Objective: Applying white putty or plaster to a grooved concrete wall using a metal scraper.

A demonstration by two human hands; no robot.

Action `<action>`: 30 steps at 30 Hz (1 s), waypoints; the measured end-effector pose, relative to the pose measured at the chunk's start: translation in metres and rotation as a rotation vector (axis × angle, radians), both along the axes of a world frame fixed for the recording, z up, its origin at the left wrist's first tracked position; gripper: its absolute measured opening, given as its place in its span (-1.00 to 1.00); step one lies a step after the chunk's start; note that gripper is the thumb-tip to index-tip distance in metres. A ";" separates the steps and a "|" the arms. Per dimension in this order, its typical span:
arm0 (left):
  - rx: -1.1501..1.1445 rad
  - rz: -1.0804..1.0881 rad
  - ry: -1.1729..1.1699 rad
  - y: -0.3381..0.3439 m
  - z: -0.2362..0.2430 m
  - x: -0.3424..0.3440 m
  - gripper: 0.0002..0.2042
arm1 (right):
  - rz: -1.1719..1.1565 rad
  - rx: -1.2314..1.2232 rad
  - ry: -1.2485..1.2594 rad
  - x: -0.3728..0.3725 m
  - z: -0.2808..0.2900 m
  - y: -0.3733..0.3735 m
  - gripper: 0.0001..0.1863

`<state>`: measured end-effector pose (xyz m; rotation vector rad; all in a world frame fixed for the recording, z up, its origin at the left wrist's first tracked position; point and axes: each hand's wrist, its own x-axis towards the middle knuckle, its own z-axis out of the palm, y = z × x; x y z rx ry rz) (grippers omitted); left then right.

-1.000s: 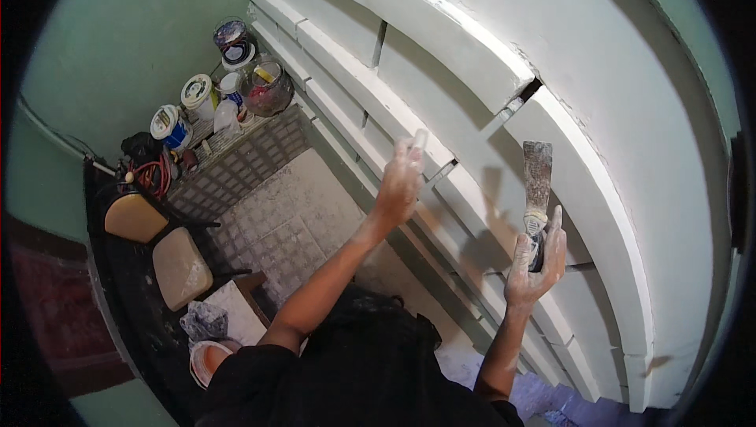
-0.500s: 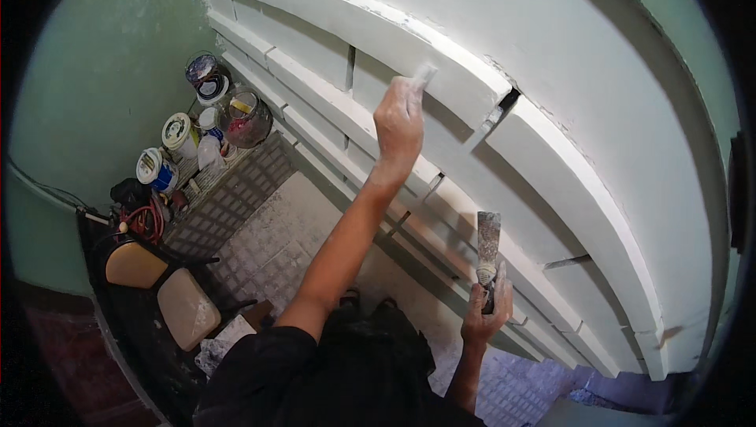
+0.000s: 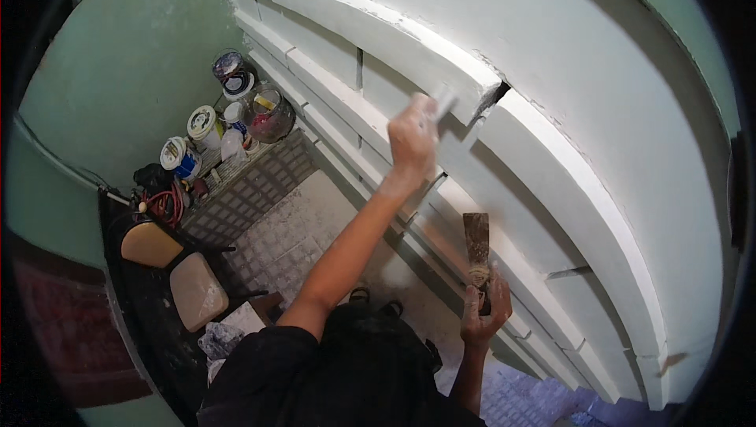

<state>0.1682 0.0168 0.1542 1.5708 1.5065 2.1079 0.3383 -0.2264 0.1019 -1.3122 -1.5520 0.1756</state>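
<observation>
My dust-covered left hand (image 3: 413, 135) is closed on a small pale, flat tool (image 3: 443, 101), blurred by motion, at the lower face of a white moulded strip (image 3: 386, 29), a little left of a dark gap where two pieces meet. Lower down, my right hand (image 3: 482, 309) grips a scraper (image 3: 476, 238) upright by its handle, its dirty blade in front of the lower rows of strips. The white wall panel (image 3: 614, 96) carries several rows of such strips with grooves between segments.
Several paint buckets (image 3: 205, 124) and a large round pot (image 3: 272, 120) stand on a ledge at left, near coiled red hose (image 3: 164, 210). A chair (image 3: 195, 289) stands below. The tiled floor (image 3: 279, 214) is dusty. A green wall (image 3: 134, 49) rises at left.
My left hand has moved upward, then slightly right and down along the top strip, still holding its pale tool. My right hand with the scraper has moved left and down.
</observation>
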 end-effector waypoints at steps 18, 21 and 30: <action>-0.505 -1.031 -0.727 -0.039 -0.029 -0.068 -0.74 | -0.021 -0.240 0.339 -0.025 0.009 0.047 -0.51; -0.557 -0.774 -0.224 -0.069 -0.048 -0.059 -0.79 | 0.009 -0.285 0.325 -0.070 0.006 0.085 -0.58; -0.842 -0.775 -0.302 -0.119 -0.122 -0.108 -0.77 | 0.230 -0.541 0.528 -0.122 -0.074 0.102 -0.60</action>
